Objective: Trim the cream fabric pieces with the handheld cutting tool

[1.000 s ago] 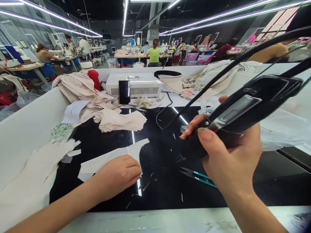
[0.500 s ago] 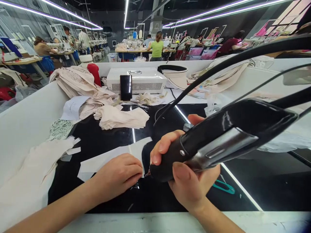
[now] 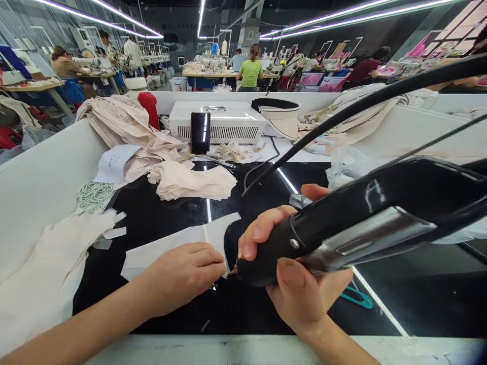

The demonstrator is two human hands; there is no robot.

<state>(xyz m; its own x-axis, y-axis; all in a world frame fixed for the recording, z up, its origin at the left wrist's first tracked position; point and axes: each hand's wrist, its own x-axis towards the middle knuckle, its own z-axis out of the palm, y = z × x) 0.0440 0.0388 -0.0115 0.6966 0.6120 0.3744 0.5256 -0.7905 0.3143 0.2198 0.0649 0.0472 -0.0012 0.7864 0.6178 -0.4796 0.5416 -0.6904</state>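
Observation:
My right hand (image 3: 300, 284) is wrapped round a black hand-held tool (image 3: 380, 197) with a long metal lever and thick black cables; the tool's kind is not clear. Its rounded end points left, close to my left fingertips. My left hand (image 3: 186, 276) is closed at the right edge of a white fabric piece (image 3: 171, 246), fingers bunched on its curved end. The piece lies on the black tabletop (image 3: 167, 314), partly covered by that hand. Below the tool, a pair of teal-handled thread snips (image 3: 357, 298) rests on the table, partly hidden by my right hand.
A stack of cream fabric pieces (image 3: 196, 182) lies behind my left hand. More cut cloth (image 3: 49, 258) and a pale green cord bundle (image 3: 94, 196) are at left. A phone (image 3: 200, 133) leans on a vented white box (image 3: 236, 119). Several people work at machines beyond.
The tool and my right hand have shifted slightly right in view, and the tool's rear looks nearer. My left hand keeps its place on the white fabric piece.

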